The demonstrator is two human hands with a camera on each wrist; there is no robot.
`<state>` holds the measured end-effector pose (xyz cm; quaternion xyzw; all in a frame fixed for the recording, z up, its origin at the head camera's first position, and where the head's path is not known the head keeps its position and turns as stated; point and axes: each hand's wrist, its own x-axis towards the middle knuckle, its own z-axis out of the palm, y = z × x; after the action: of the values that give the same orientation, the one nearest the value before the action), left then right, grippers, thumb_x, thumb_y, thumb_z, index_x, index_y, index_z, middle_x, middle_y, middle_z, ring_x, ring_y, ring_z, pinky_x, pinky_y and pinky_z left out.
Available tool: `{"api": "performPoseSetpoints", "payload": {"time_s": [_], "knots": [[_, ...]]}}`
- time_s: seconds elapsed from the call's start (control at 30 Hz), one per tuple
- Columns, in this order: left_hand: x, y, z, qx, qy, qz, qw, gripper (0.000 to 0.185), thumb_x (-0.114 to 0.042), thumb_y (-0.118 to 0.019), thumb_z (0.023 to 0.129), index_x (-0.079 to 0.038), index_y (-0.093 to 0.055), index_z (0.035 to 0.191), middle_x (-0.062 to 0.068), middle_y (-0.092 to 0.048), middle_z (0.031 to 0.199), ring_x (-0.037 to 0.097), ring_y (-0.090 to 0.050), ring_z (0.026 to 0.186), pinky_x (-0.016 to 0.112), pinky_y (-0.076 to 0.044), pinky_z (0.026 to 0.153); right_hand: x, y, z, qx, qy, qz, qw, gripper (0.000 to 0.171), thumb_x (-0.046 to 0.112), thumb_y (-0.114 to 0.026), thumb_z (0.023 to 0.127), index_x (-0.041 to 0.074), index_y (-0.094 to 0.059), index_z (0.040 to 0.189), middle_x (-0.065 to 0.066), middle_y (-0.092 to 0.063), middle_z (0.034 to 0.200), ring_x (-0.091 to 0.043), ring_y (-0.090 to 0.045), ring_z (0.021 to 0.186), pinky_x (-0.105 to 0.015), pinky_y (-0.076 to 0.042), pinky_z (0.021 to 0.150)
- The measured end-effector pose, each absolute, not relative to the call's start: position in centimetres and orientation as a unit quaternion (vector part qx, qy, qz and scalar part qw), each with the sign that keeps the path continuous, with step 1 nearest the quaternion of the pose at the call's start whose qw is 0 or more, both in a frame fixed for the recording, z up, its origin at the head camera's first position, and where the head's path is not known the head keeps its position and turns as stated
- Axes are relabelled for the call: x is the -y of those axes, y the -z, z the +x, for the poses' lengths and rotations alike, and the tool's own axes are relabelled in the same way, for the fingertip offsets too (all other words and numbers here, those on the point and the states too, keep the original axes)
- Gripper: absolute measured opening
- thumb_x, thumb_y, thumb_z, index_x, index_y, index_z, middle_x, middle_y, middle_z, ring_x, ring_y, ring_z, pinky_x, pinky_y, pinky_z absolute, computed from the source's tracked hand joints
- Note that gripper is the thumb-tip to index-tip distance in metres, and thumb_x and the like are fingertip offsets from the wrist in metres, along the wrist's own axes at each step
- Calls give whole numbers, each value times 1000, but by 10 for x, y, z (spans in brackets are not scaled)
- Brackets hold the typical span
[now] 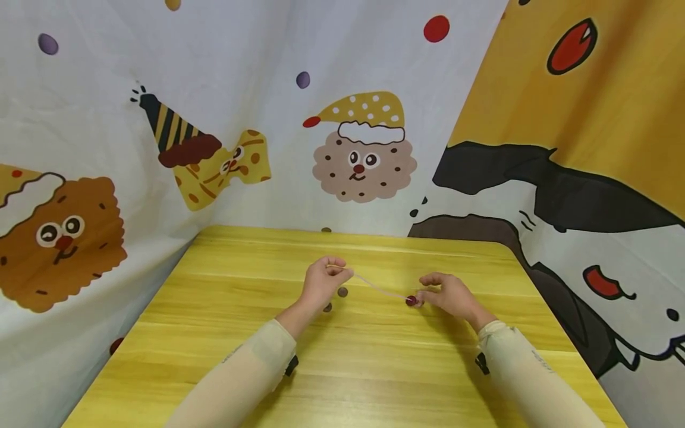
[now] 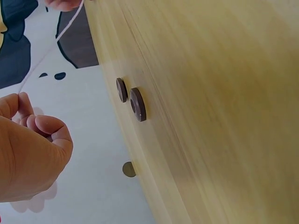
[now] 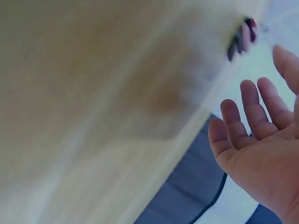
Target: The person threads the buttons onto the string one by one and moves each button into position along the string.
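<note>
My left hand [image 1: 324, 280] pinches one end of a thin pale string [image 1: 380, 289] between thumb and fingertips, above the table. At the string's far end is a small dark red, button-like disc [image 1: 411, 301]. My right hand [image 1: 451, 295] is beside this disc, fingertips right at its edge in the head view. In the right wrist view the fingers [image 3: 252, 105] of that hand are spread and relaxed. Below the left hand, two brown round buttons [image 1: 342, 292] [image 2: 138, 104] lie on the table; one shows a recessed face in the left wrist view.
The yellow wood-grain table [image 1: 364, 368] stretches beneath both forearms. Behind it and at the sides hangs a white curtain [image 1: 289, 196] printed with cartoon biscuits and animals. A black strap piece [image 1: 291, 365] shows under the left sleeve.
</note>
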<state>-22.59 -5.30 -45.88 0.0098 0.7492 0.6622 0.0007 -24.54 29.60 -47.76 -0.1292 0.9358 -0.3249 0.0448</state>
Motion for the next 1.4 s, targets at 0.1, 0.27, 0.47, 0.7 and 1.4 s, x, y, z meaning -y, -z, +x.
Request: {"api": "performPoseSetpoints", "payload": {"time_s": [0.1, 0.27, 0.47, 0.7, 1.4], "knots": [[54, 457, -226, -751, -661, 8, -2, 23, -24, -81, 97, -12, -71, 114, 7, -78, 104, 28, -71, 93, 29, -49, 66, -303, 468, -250, -931, 344, -116, 17, 48, 37, -64, 109, 3, -63, 143, -20, -68, 143, -42, -62, 132, -61, -52, 108], [54, 456, -226, -750, -661, 8, 0, 23, -23, -80, 98, -12, -70, 115, 7, -78, 104, 19, -69, 88, 31, -49, 67, -300, 451, -253, -912, 402, -85, 2, 53, 46, -60, 110, 8, -61, 147, -17, -67, 144, -38, -65, 129, -56, -55, 106], [52, 457, -226, -743, -670, 10, 8, 22, -22, -80, 98, -12, -70, 115, 7, -78, 102, 17, -67, 83, 38, -54, 72, -263, 441, -251, -882, 455, -122, 20, 55, 49, -63, 107, 11, -61, 148, -15, -67, 146, -36, -64, 134, -58, -52, 112], [47, 457, -226, -726, -687, 9, 24, 26, -22, -81, 98, -11, -69, 118, 9, -77, 102, 16, -69, 66, 33, -60, 68, -208, 439, -249, -850, 481, -194, 86, 59, 48, -64, 107, 17, -52, 156, -18, -65, 148, -33, -64, 135, -57, -51, 113], [39, 457, -227, -727, -686, 10, 26, 27, -20, -79, 99, -7, -69, 121, 10, -76, 107, 17, -65, 80, 28, -57, 63, -172, 451, -247, -833, 489, -220, 138, 57, 45, -68, 106, 13, -56, 151, -10, -72, 134, -28, -71, 123, -52, -57, 106]]}}
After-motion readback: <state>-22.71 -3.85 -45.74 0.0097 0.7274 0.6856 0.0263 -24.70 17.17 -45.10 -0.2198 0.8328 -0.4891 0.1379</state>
